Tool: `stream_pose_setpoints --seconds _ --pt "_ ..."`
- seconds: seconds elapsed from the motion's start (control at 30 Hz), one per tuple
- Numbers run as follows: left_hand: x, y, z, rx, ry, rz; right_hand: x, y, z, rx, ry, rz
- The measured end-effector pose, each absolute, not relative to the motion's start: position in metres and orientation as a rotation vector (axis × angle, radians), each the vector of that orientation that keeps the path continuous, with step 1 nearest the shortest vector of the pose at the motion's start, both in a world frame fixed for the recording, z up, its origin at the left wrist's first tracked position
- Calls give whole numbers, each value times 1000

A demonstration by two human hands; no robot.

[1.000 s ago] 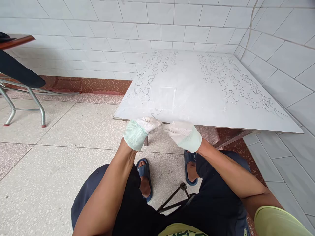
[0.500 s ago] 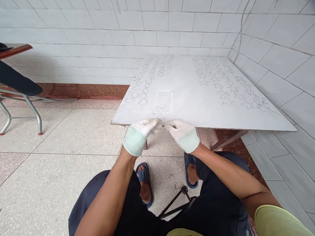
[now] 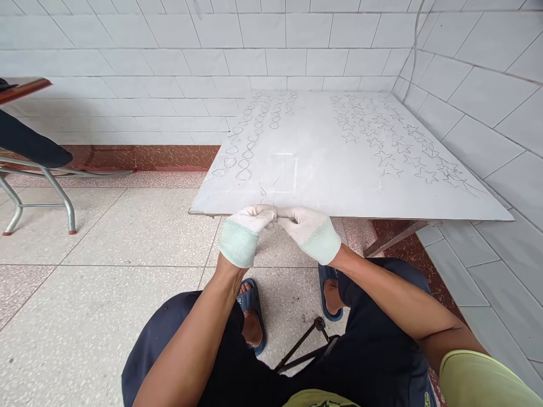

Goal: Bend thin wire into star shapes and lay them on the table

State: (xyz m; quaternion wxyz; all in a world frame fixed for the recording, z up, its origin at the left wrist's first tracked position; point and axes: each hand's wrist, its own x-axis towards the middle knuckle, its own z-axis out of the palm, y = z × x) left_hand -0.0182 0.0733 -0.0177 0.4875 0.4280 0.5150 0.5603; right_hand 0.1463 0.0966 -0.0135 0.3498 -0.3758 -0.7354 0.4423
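Observation:
A thin dark wire [image 3: 263, 193], bent into a zigzag, sticks up from between my hands at the near edge of the white-topped table [image 3: 322, 175]. My left hand [image 3: 248, 223], in a white glove with a mint cuff, has its fingers closed on the wire. Gloved the same way, my right hand [image 3: 307, 226] pinches the wire too, and its fingertips meet those of the left. The wire's lower part is hidden by the fingers. On the tabletop, star-shaped wires [image 3: 384, 161] lie at the right and figure-eight wires [image 3: 244, 169] at the left.
White tiled walls [image 3: 263, 31] border the table behind and on the right. At the far left are a stool [image 3: 55, 186] with metal legs and a dark-clothed leg of another person [image 3: 31, 138]. A black folding stand [image 3: 301, 345] is between my feet.
My hands have come closer together, with the right moving slightly left until the fingertips meet. The wire's protruding part has shifted left and turned.

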Motion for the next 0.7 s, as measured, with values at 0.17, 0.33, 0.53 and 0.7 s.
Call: stream_pose_setpoints --seconds 0.17,0.33,0.53,0.7 --pt "-22 78 -20 948 1163 1414 144 95 -17 -1116 -1777 1238" --pt "-24 82 -22 900 1104 1429 146 89 -16 -1183 -1700 1245" --pt "-25 81 -22 1017 1198 1402 146 88 -14 -1211 -1753 1201" --pt "-32 83 -18 1090 1244 1324 146 95 -23 -1164 -1801 1189"
